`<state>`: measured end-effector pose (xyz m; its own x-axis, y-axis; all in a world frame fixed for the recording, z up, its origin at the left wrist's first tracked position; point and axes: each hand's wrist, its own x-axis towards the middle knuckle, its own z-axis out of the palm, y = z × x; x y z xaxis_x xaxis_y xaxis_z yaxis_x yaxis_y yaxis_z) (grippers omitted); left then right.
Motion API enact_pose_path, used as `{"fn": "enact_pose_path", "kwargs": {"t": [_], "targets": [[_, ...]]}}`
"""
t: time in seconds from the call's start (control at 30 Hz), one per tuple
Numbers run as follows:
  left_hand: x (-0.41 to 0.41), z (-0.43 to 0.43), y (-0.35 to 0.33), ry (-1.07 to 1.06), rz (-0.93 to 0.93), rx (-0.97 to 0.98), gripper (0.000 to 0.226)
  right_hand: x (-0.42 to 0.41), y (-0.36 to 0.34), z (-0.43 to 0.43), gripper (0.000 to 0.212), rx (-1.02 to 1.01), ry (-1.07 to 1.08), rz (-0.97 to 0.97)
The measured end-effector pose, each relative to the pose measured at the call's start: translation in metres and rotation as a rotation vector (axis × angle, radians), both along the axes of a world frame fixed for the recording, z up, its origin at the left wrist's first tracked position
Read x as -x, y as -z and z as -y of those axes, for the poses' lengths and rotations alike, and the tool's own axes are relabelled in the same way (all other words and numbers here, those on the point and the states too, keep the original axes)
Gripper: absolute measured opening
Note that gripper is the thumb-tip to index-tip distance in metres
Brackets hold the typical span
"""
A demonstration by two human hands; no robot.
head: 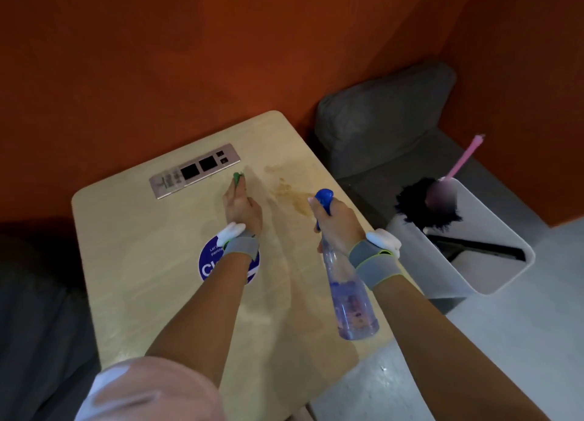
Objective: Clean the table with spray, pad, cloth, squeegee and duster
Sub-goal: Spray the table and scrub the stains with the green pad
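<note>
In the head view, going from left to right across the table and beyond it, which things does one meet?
In order: socket panel → green pad under the left hand → brown stain → spray bottle in the right hand → white bin.

Pale beige wood-grain over the rounded wooden surface (142, 262), blotched by a brownish smear of stain (290, 196), with white lettering on a round dark-blue sticker (209, 264) and black squares in a silver-pink metal socket panel (194, 170). Bright green for the small scouring pad (237, 177), royal blue on the trigger of the clear plastic spray bottle (350, 297) over violet-blue liquid. Black feathers and a pink handle on the fluffy duster (410, 199), plain black on the long squeegee (480, 246), white for the plastic bin (426, 262), burnt orange on the painted wall (189, 57).
</note>
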<state>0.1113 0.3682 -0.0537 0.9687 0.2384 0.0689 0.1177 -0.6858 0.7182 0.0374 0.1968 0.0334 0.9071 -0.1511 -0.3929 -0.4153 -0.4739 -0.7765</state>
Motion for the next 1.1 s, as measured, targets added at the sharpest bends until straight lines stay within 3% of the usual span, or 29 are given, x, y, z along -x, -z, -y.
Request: {"fn": "enact_pose_path", "kwargs": {"t": [0.27,0.57,0.87,1.1], "targets": [[-0.019,-0.007,0.021,0.075,-0.048,-0.186,0.056,-0.034,0.020,0.006,0.044,-0.008,-0.059,-0.046],[-0.021,-0.007,0.025,0.082,-0.027,-0.256,0.056,-0.045,0.029,0.007,0.049,0.002,-0.032,-0.024],[-0.020,-0.006,0.027,0.106,-0.046,-0.331,0.057,-0.035,0.030,0.015,0.047,-0.296,-0.090,-0.211],[-0.020,-0.006,0.027,0.109,-0.039,-0.320,0.056,-0.029,0.044,0.019,0.047,-0.227,-0.081,-0.212]]}}
